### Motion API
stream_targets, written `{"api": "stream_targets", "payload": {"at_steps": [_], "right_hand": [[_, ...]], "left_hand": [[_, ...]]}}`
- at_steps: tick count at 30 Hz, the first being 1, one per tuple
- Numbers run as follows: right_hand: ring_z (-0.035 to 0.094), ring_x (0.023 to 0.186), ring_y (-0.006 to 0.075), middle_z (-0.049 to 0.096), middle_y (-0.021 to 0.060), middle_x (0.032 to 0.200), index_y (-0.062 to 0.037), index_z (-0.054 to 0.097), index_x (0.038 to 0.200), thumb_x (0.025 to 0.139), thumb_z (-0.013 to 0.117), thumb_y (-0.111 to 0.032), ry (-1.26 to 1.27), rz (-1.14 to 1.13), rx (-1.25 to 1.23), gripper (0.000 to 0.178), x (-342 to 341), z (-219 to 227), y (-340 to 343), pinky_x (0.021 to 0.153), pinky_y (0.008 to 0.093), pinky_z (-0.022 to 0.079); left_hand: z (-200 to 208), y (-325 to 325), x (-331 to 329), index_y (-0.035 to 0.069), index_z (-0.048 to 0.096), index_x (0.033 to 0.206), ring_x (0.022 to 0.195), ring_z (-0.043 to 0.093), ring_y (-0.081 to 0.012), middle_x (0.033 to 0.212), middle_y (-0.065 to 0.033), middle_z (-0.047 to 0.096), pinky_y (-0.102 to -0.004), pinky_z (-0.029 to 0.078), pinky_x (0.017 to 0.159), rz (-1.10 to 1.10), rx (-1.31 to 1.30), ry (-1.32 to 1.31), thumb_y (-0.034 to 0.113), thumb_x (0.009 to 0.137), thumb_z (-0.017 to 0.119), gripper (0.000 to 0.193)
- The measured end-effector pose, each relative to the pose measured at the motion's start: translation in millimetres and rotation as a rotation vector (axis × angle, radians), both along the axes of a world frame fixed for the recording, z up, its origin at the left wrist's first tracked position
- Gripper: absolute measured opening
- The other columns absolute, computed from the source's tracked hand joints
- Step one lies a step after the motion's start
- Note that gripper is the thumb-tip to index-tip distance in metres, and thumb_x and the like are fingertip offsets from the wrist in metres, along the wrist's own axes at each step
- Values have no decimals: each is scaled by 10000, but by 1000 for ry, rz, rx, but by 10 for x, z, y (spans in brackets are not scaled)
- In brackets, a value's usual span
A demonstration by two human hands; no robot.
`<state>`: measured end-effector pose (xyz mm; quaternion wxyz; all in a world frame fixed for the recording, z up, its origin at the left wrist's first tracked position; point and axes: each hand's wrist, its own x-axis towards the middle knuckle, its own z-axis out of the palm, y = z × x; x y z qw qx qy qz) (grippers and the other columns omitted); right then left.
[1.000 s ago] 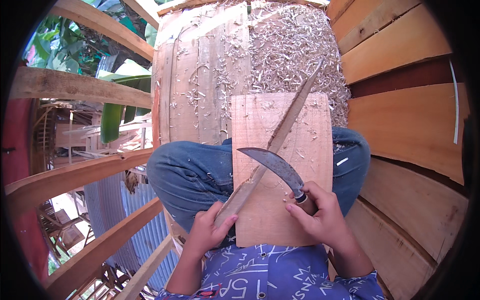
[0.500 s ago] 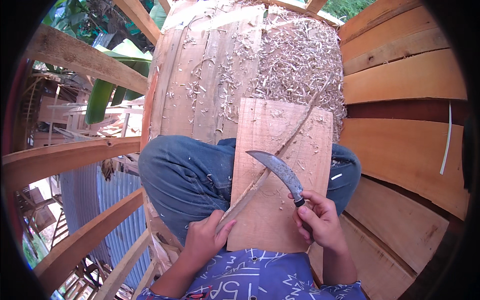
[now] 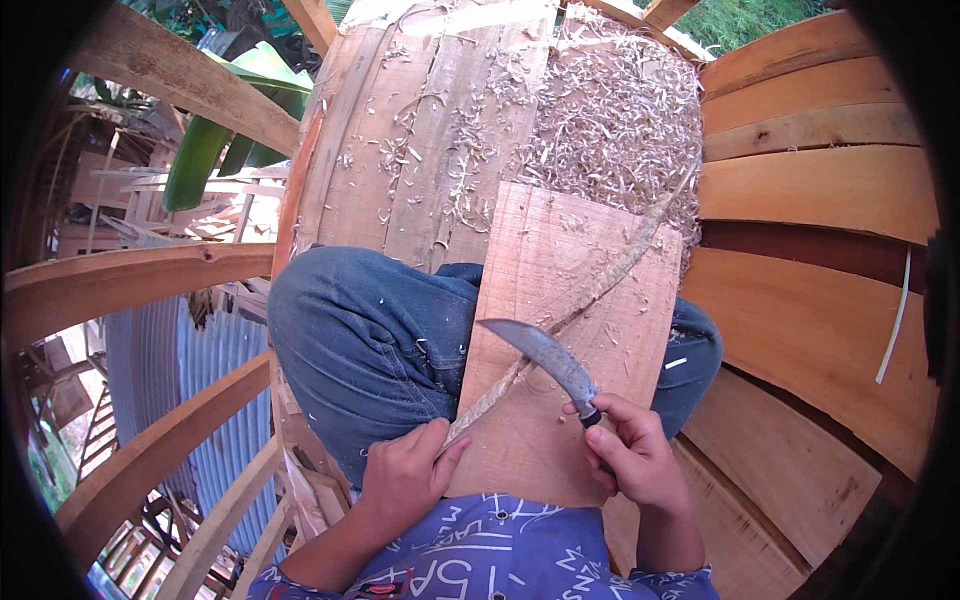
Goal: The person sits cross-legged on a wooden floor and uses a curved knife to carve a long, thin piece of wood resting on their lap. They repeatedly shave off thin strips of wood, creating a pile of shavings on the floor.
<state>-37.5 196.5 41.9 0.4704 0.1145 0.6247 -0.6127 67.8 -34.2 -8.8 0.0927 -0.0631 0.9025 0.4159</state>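
"What's changed in the head view?"

"The wooden strip [image 3: 612,276] has rolled about its length, so a different, narrower side seems to face the curved knife [image 3: 550,358] now."

"Where does it lie?"

"Slantwise over the board [image 3: 545,455] on the person's legs [image 3: 345,325], far end among the shavings [image 3: 620,110]."

"And the grip?"

"The left hand [image 3: 405,475] clasps its near end; the right hand [image 3: 638,455] grasps the curved knife, which crosses above. Whether they touch, I can't tell."
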Motion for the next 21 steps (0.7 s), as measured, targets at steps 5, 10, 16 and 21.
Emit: {"api": "stream_targets", "payload": {"at_steps": [5, 10, 16, 21], "right_hand": [[428, 473, 27, 536, -1, 694, 26, 535, 1210, 953, 524, -77, 129, -156, 15, 277, 61, -85, 35, 428, 190, 325], [378, 389, 53, 508, 36, 672, -3, 504, 1195, 982, 480, -174, 306, -659, -79, 274, -33, -180, 144, 391, 215, 364], [474, 503, 49, 554, 48, 701, 15, 568, 1165, 955, 533, -122, 170, 27, -34, 254, -58, 41, 89, 464, 206, 392], [456, 499, 41, 528, 20, 676, 19, 550, 1184, 958, 527, -104, 135, -6, -86, 259, 7, -95, 29, 451, 190, 365]], "left_hand": [[-11, 9, -1, 41, 538, 824, 492, 581, -281, 608, -100, 557, -364, 431, 428, 2, 5, 8, 173, 849, 683, 198], [43, -11, -25, 16, 561, 860, 552, 614, -314, 659, -143, 591, -377, 455, 477, -15, -10, -68, 168, 834, 697, 205], [31, 0, -26, 44, 550, 841, 504, 593, -279, 622, -106, 580, -368, 446, 444, 13, -15, -42, 196, 846, 686, 203], [-20, -7, -22, 41, 550, 846, 516, 601, -286, 631, -115, 593, -368, 455, 456, -5, -1, -49, 200, 852, 682, 206]]}}
